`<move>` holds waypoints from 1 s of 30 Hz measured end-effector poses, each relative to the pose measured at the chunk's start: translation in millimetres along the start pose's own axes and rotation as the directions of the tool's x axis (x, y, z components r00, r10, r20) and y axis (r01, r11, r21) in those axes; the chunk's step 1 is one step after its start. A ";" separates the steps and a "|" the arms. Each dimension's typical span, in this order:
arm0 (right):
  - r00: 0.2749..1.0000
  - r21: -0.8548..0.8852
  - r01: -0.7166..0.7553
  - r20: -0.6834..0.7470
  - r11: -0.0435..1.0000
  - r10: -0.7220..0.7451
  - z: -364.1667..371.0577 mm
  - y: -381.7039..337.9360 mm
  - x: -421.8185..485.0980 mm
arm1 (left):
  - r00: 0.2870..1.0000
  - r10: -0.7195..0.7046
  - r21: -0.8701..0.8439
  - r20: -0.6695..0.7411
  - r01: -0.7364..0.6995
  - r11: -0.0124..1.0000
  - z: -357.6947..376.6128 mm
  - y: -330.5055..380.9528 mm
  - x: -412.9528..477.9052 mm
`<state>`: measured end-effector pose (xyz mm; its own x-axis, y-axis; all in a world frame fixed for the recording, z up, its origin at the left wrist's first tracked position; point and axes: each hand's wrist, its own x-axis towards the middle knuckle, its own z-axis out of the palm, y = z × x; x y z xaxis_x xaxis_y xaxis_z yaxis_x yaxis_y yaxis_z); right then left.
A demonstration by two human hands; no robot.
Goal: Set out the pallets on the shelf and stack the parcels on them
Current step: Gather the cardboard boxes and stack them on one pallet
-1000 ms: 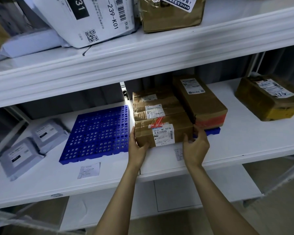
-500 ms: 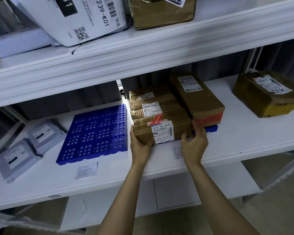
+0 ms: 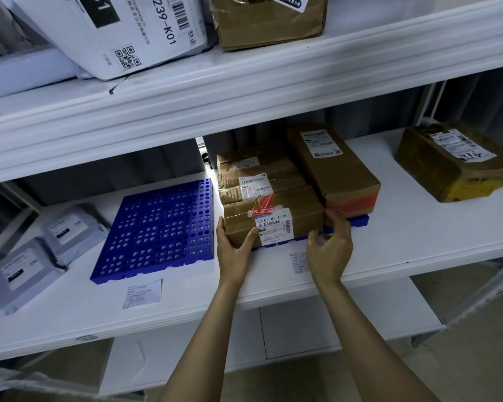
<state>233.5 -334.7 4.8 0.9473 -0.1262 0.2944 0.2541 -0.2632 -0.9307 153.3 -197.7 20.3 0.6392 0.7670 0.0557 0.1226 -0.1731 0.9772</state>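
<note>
A brown taped parcel (image 3: 273, 216) with a white barcode label lies at the front of a blue pallet (image 3: 359, 221), of which only a strip shows. My left hand (image 3: 233, 250) grips the parcel's left front corner, thumb on its front face. My right hand (image 3: 330, 250) holds its right end, fingers beside a longer brown box (image 3: 334, 169) on the same pallet. More brown parcels (image 3: 256, 181) lie behind the front one. A second blue perforated pallet (image 3: 160, 227) lies bare just to the left on the white shelf (image 3: 418, 242).
Two grey mailer bags (image 3: 70, 230) (image 3: 21, 271) lie at the shelf's left end. A brown parcel (image 3: 453, 161) sits at the far right. A paper slip (image 3: 142, 293) lies near the front edge. The upper shelf (image 3: 244, 91) overhangs closely, holding a white parcel (image 3: 122, 27) and a brown box (image 3: 267, 18).
The front parcel has slid a little further back onto the pallet with both hands on its ends. My right thumb has come off its front face.
</note>
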 end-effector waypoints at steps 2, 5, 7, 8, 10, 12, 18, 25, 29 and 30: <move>1.000 0.006 -0.002 0.002 1.000 0.002 -1.0 -0.5 0.3 | 1.000 -0.010 -0.022 0.000 0.010 1.000 0.5 0.0 -0.3; 1.000 0.018 -0.003 0.011 1.000 0.003 -2.8 -1.1 1.0 | 1.000 0.002 -0.035 0.003 -0.002 0.999 2.4 -0.4 0.8; 1.000 0.026 -0.003 0.012 1.000 0.003 -4.1 -1.1 1.7 | 1.000 0.007 -0.040 0.008 -0.007 0.999 4.4 0.5 1.3; 1.000 0.029 -0.006 0.012 1.000 0.006 -4.6 -1.2 2.1 | 1.000 0.008 -0.042 0.010 -0.007 0.999 5.6 1.5 1.4; 1.000 0.034 -0.013 0.016 0.999 0.012 -4.9 -1.2 2.6 | 1.000 -0.001 -0.039 0.018 0.002 0.999 6.7 2.8 1.4; 1.000 0.039 -0.017 0.020 0.999 0.016 -5.3 -1.1 2.6 | 0.999 -0.013 -0.036 0.032 0.014 0.999 6.4 1.9 1.6; 1.000 0.041 -0.006 0.010 0.999 0.006 -7.6 0.1 1.1 | 0.997 -0.068 -0.045 0.018 0.069 0.997 0.7 -3.8 2.1; 0.999 0.028 0.029 0.029 0.999 -0.030 -7.0 0.9 -1.7 | 0.999 0.042 0.036 -0.027 -0.041 0.999 -1.8 3.5 -8.5; 0.998 0.032 0.018 0.059 0.999 -0.020 -5.4 -2.1 -4.2 | 0.995 0.096 0.104 0.008 -0.096 0.990 -2.0 4.2 -12.7; 0.998 0.027 0.022 0.060 0.999 -0.024 -5.4 -2.4 -4.8 | 0.995 0.101 0.124 0.021 -0.103 0.987 -2.4 4.2 -13.3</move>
<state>227.4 -338.6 6.8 0.9509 -0.0625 0.3031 0.2805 -0.2401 -0.9293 143.5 -207.2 24.1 0.6641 0.7324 0.1499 0.1494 -0.3265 0.9333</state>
